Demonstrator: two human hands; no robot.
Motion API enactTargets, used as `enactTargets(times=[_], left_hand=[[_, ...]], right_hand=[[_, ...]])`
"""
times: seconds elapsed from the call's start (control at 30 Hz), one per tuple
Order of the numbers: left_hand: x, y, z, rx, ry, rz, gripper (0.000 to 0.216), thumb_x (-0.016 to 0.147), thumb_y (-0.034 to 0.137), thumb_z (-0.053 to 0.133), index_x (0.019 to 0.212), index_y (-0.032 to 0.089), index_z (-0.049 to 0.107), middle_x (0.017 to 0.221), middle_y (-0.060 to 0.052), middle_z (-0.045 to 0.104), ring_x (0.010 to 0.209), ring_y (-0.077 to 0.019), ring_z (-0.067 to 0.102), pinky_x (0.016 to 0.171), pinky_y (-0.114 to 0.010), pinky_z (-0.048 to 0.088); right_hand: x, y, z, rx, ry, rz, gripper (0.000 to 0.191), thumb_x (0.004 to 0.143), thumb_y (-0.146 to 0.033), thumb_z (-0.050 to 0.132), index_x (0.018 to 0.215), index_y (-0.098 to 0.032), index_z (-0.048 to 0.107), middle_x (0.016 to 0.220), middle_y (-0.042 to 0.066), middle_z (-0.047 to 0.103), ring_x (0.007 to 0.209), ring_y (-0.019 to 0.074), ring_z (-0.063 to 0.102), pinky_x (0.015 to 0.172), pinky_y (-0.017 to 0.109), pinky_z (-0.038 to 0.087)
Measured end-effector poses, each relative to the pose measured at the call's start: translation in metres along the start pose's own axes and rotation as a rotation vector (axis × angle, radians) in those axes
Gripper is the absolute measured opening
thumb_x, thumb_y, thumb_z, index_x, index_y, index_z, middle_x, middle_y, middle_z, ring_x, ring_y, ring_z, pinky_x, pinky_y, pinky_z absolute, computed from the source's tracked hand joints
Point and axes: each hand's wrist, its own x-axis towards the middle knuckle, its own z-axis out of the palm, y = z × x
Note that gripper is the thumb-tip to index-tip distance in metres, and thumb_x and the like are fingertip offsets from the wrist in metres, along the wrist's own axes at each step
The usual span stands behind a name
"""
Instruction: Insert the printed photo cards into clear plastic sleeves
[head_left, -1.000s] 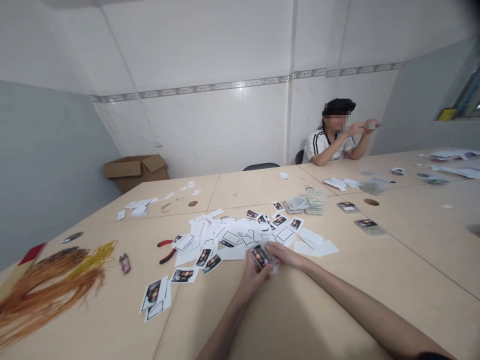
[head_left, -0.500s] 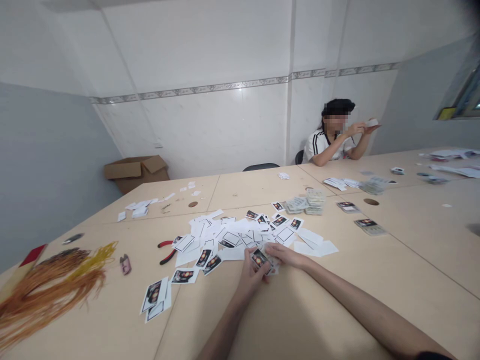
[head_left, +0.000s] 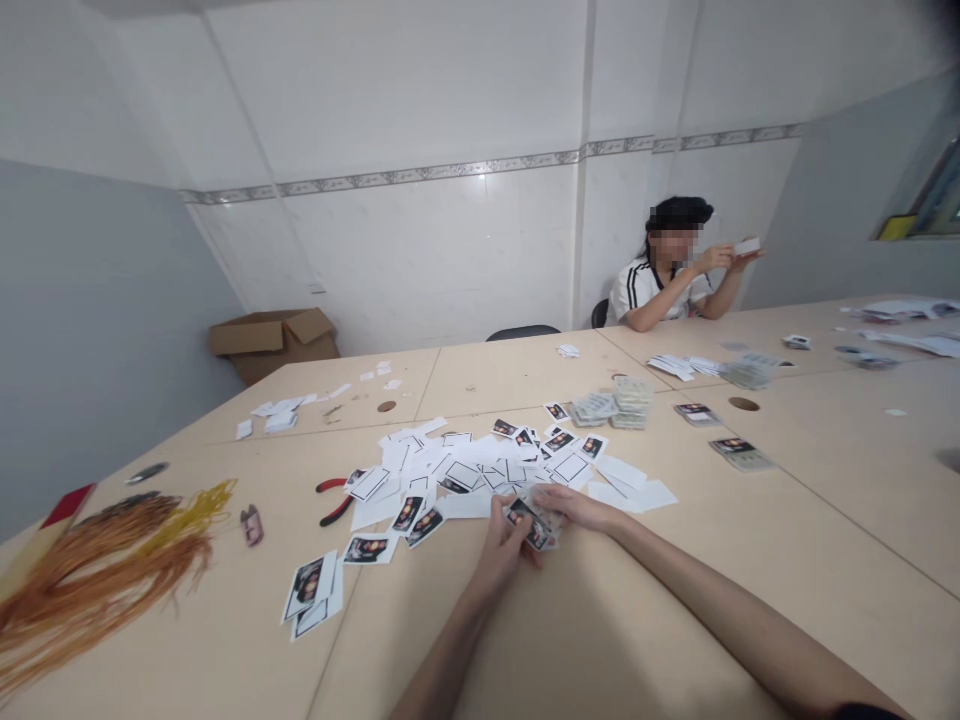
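Both the left hand and right hand pinch one picture card (print unreadable).

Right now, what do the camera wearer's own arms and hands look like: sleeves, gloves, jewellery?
The left hand and right hand wear no gloves. The left forearm and right forearm are uncovered, with no watch or bracelet showing. Rings are too small to tell. A dark edge at the bottom right corner may be a sleeve.
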Motion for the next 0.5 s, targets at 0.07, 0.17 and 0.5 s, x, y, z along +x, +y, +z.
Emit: enactTargets(times=[0.07,0.17,0.5], left_hand=[[0.0006,-0.0013,-0.0002,-0.017,0.004,-0.01,0.037,0.07,0.042,0.053,0.088,0.022,0.027,0.058,0.004,0.059,0.046,-0.014,0.058,0.035,-0.019,0.04],[0.0022,-0.0042,-0.0005,-0.04,0.028,-0.026,0.038,0.07,0.044,0.053,0.087,0.022,0.027,0.055,0.005,0.057,0.046,-0.015,0.058,0.034,-0.02,0.041],[0.0047,-0.0082,-0.0034,-0.046,0.018,-0.035,0.038,0.072,0.051,0.045,0.089,0.021,0.029,0.052,0.004,0.059,0.035,-0.0124,0.052,0.035,-0.021,0.038]], right_hand=[[0.0,0.0003,-0.0003,0.0,-0.002,0.004,0.036,0.071,-0.049,0.051,0.081,-0.015,0.05,0.069,0.001,0.059,0.052,0.0114,0.054,0.051,0.025,0.042],[0.0002,0.0008,-0.0007,0.016,-0.026,0.004,0.035,0.071,-0.049,0.051,0.081,-0.015,0.049,0.069,0.001,0.06,0.05,0.0113,0.054,0.05,0.025,0.042],[0.0034,0.0047,-0.0027,0.022,-0.007,0.007,0.035,0.071,-0.05,0.051,0.077,-0.015,0.049,0.066,0.0,0.059,0.047,0.0104,0.052,0.048,0.023,0.041]])
